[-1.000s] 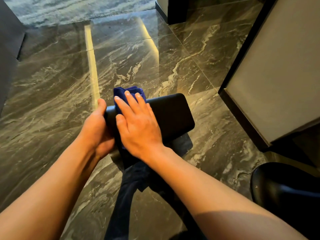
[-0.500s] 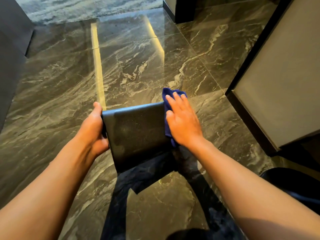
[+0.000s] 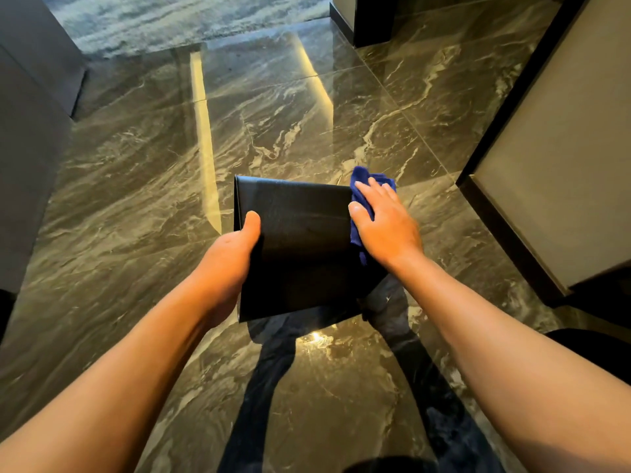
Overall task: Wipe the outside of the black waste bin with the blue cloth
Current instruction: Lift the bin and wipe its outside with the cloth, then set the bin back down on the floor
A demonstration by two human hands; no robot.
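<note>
The black waste bin (image 3: 300, 247) is held up above the floor, one flat side facing me. My left hand (image 3: 227, 264) grips its left edge, thumb lying on the facing side. My right hand (image 3: 382, 223) presses the blue cloth (image 3: 358, 186) flat against the bin's right side, fingers spread over it. Part of the cloth sticks out beyond the fingertips and below the palm. The bin's opening is hidden from me.
A dark glossy marble floor (image 3: 307, 114) spreads all around. A pale cabinet with a dark base (image 3: 546, 172) stands at the right. A grey wall or panel (image 3: 30, 158) is at the left. A dark rounded object (image 3: 601, 353) sits at the lower right edge.
My right hand has slid the cloth from the bin's top face over to its right side. The bin has turned in my left hand, and the thumb now rests on the facing side.
</note>
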